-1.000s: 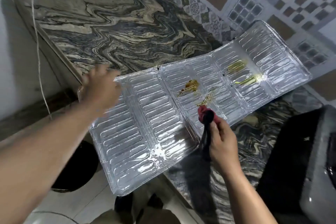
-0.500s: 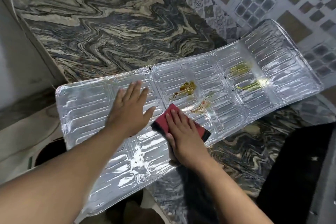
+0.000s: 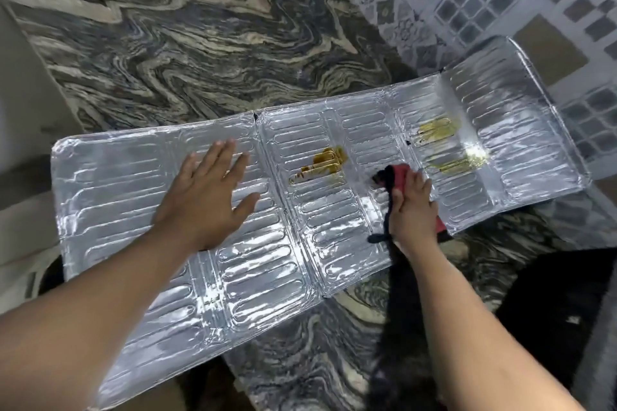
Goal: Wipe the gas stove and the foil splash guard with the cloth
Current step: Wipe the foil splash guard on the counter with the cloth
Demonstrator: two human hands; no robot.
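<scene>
Left hand (image 3: 207,197) lies flat, fingers spread, on the foil splash guard (image 3: 267,243). Right hand (image 3: 412,207) grip holds the cloth (image 3: 395,175), brown stain (image 3: 325,162) just left of it.

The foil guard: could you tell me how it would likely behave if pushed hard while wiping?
The foil guard looks thin and creased, so it probably buckles easily. It overhangs the counter, so it may slide or sag; the flat left hand seems to steady it.
</scene>
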